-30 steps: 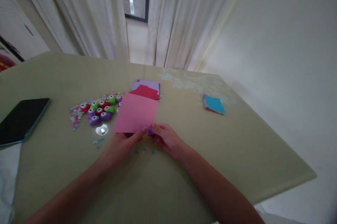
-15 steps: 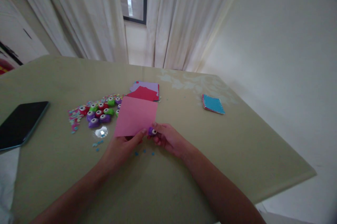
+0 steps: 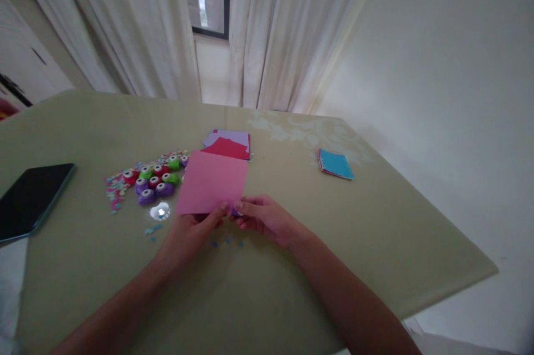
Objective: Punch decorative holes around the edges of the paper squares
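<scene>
My left hand (image 3: 194, 232) holds a square sheet of pink paper (image 3: 212, 181) by its near edge, thumb on top. At the sheet's near right corner, my right hand (image 3: 265, 218) is closed on a small purple paper punch (image 3: 236, 212), mostly hidden by the fingers. The punch sits at the paper's edge; whether the corner is inside its slot I cannot tell. Left of the sheet, several more punches (image 3: 154, 181) in purple, red and green stand in a cluster, each with a round white top.
Colourful paper bits (image 3: 114, 191) lie behind and beside the punches. A shiny clear disc (image 3: 159, 211) and blue bits (image 3: 214, 244) are nearer. A phone (image 3: 35, 196) lies at left, paper sheets (image 3: 233, 138) behind, a blue-topped stack of squares (image 3: 336, 164) at right on the table (image 3: 375, 243).
My right thumb has moved over the top of the purple punch, covering most of it. The view has shifted slightly; the pink paper stays in my left hand.
</scene>
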A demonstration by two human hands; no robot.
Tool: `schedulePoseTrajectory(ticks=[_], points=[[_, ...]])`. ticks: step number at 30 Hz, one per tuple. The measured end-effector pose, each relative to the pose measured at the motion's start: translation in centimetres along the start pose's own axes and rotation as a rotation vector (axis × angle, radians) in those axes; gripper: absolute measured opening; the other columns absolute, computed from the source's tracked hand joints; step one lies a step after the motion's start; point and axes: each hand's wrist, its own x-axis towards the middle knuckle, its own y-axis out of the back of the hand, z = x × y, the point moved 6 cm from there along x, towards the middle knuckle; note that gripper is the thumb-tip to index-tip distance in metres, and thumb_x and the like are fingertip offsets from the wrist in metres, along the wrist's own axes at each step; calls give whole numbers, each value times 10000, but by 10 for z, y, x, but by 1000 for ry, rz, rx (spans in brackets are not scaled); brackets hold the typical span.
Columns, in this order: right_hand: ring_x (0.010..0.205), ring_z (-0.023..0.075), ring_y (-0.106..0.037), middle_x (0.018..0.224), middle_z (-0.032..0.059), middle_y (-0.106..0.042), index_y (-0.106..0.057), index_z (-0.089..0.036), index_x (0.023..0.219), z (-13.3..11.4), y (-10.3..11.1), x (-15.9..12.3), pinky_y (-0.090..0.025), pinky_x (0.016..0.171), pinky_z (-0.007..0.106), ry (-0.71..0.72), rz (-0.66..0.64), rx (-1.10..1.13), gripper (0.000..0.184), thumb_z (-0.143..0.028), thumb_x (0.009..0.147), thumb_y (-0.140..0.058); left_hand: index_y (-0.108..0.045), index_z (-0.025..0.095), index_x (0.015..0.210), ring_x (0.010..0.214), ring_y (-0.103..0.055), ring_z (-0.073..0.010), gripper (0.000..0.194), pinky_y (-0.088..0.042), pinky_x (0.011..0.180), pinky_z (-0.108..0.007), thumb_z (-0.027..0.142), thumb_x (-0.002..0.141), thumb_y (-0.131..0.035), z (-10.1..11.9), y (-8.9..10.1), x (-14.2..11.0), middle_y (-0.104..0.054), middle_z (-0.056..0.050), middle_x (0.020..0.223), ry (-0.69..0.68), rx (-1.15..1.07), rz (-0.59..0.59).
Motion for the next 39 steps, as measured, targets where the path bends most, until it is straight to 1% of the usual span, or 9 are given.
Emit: schedulePoseTrajectory(ticks=[6,13,16,19,22,26,29,35,39], points=[[583,73,-566,757,8,-710,-783,-144,851,4,1,1,-458,579,213,11,7,-84,574,-674,682,-924,-674,226,676,596,-629,-212,450,-499,546,-302,665,769,-714,-2,-1,1,-690,-24,631,1,-8,-22],[574,86,-584,757,44,-720,-741,-117,870,7,1,3,-479,555,211,-21,39,1,591,-707,862,-775,-677,217,709,623,-638,-215,428,-508,582,-313,638,774,-716,-4,-4,1,-707,-32,665,31,-24,-41],[588,83,-578,770,38,-716,-759,-121,862,3,-3,0,-478,571,210,-20,32,-26,583,-687,769,-865,-693,215,742,643,-650,-221,421,-512,589,-316,632,787,-723,-3,-4,1,-721,-37,692,34,-22,-48],[595,79,-548,779,20,-702,-776,-145,844,-1,-7,-4,-457,589,219,-10,25,-87,547,-644,684,-936,-675,236,705,627,-640,-218,388,-507,573,-313,613,786,-717,0,-3,0,-704,-26,668,12,-15,-38],[604,88,-537,781,13,-693,-780,-163,834,-1,-9,-5,-447,604,239,-19,39,-121,523,-631,669,-945,-669,250,672,616,-633,-214,372,-504,563,-309,604,785,-688,2,-4,0,-691,-21,648,9,-13,-38],[595,87,-533,772,5,-689,-787,-168,857,1,-9,-3,-430,594,239,-21,48,-143,586,-684,630,-943,-682,239,680,625,-643,-216,378,-506,565,-305,603,781,-695,0,-5,1,-704,-33,655,12,-30,-49],[574,87,-519,741,-3,-677,-774,-174,818,2,-8,-2,-406,565,238,-19,53,-164,618,-730,600,-934,-685,236,689,616,-635,-210,357,-501,558,-299,579,785,-702,-1,-5,1,-705,-28,658,-12,-31,-51],[588,92,-510,745,7,-662,-762,-160,817,0,-9,-4,-400,574,247,-3,59,-188,625,-727,613,-928,-660,246,623,583,-616,-204,357,-477,539,-295,547,815,-665,-2,-6,-1,-669,-15,603,-8,-7,-68],[580,100,-492,719,2,-645,-750,-169,792,-1,-9,-5,-372,551,256,6,71,-213,631,-742,597,-924,-667,244,649,583,-609,-205,362,-465,537,-299,565,817,-681,0,-6,-2,-657,-3,606,-25,4,-62]])
